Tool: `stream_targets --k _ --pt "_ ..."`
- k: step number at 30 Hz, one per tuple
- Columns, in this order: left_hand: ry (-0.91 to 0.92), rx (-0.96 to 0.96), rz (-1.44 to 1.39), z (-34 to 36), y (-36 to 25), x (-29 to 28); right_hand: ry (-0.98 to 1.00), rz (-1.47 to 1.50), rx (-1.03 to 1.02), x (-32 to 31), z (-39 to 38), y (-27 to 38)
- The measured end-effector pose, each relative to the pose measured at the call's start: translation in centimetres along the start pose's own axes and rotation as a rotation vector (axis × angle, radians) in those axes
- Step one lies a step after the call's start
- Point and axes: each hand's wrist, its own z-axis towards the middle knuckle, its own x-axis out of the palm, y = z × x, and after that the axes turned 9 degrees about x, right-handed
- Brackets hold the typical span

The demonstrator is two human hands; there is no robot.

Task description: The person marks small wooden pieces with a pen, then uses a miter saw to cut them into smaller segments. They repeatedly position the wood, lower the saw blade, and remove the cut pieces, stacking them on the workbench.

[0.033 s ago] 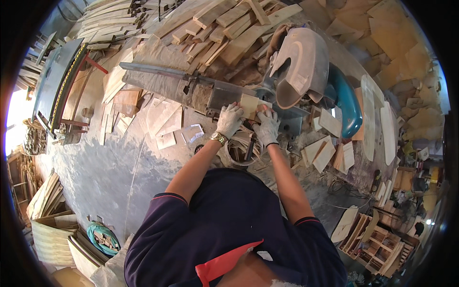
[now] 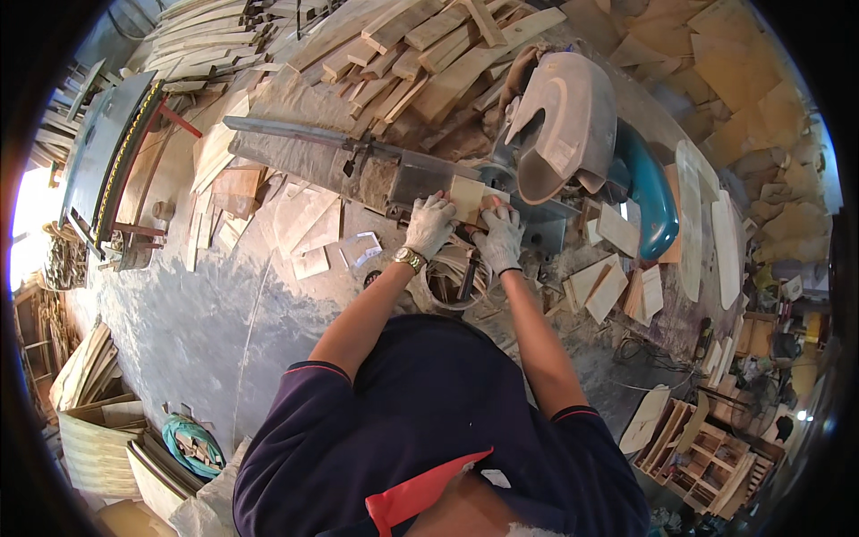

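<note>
- Wood piece has beside it one much larger thing: a woodworking machine with a grey dust hood and a teal curved casing. The piece is at the metal bed, left of the hood's mouth and near it.
- Bucket is smaller; it holds thin wooden offcuts, just below the hands.
- Left hand, in a pale work glove, has its fingers half extended at the left edge of the piece.
- Right hand, also gloved, bends its fingers at the right edge, on the hood side. So the piece is between both hands; how tightly each one closes, one cannot tell, because the undersides are hidden.
- For good holding, both hands should probably press evenly, keeping the piece flat and square to the bed. The right fingertips deserve the most care, being nearer to the hood; loose glove cloth could be caught if something turns there.
</note>
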Motion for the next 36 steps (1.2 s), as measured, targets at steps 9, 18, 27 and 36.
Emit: stream_targets --k 9,18,27,36 --pt "0.096 0.039 0.112 1.1 0.7 -0.8 -0.015 0.248 -0.067 0.1 1.2 -3.0" --pt "0.169 0.037 0.036 1.2 1.8 0.0 -0.293 0.747 0.293 -9.9 -1.7 -10.6" --pt "0.074 0.037 0.057 1.2 1.2 1.0 -0.152 0.693 -0.177 -36.3 0.1 -3.7" --pt "0.112 0.072 0.058 1.8 1.5 1.1 -0.004 -0.067 0.132 -33.9 3.7 2.8"
